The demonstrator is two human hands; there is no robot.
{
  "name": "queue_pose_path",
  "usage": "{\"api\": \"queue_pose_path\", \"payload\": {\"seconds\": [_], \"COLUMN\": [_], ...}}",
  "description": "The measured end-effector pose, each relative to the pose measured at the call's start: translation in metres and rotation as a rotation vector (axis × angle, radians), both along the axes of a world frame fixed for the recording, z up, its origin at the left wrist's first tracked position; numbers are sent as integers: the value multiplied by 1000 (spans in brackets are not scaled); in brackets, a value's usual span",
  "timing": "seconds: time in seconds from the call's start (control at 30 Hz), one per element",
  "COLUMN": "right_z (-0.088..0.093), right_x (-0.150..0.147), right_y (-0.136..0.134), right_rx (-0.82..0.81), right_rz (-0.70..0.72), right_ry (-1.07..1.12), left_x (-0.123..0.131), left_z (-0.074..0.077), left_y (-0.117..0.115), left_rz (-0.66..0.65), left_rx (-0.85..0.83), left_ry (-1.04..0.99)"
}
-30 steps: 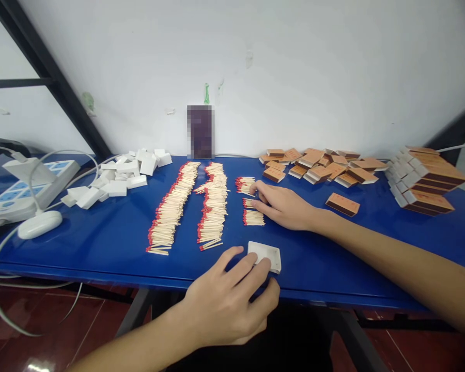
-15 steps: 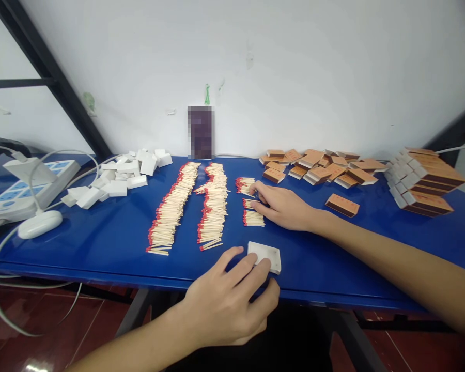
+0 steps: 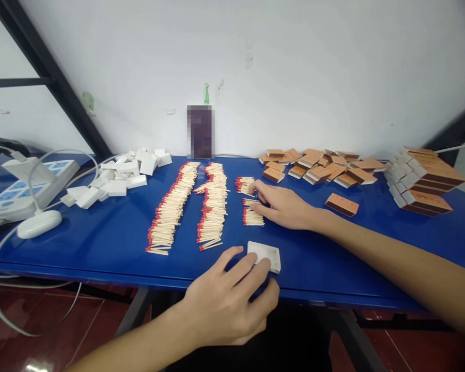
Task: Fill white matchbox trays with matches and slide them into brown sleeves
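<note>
Long match rows [image 3: 213,209] between white boxes [image 3: 117,188] and small match groups [image 3: 253,219]; orange boxes [image 3: 321,166] behind. Left hand [image 3: 234,297]: fingers spread, tips at white tray [image 3: 270,252] near table edge [image 3: 325,295]. Right hand [image 3: 282,205]: fingers curled at match groups, pinch unclear from here.

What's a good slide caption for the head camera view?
Right hand at small groups of red-tipped matches, left hand at a shallow white tray, on a blue table.
</note>
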State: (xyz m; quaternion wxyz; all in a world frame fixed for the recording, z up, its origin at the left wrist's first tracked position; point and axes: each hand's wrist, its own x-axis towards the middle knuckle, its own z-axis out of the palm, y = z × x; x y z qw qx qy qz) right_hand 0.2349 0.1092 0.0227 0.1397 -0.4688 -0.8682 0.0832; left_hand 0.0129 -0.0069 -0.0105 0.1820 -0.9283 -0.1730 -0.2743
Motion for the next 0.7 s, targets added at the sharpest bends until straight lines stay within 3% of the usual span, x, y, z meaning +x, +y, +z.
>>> {"api": "queue_pose_path", "payload": {"seconds": [0.7], "right_z": [-3], "right_x": [-1], "right_y": [5], "right_rx": [-9], "right_rz": [-34], "right_ry": [15], "left_x": [0], "left_z": [0], "left_y": [0], "left_rz": [-11], "left_rx": [-4], "left_ry": [6]}}
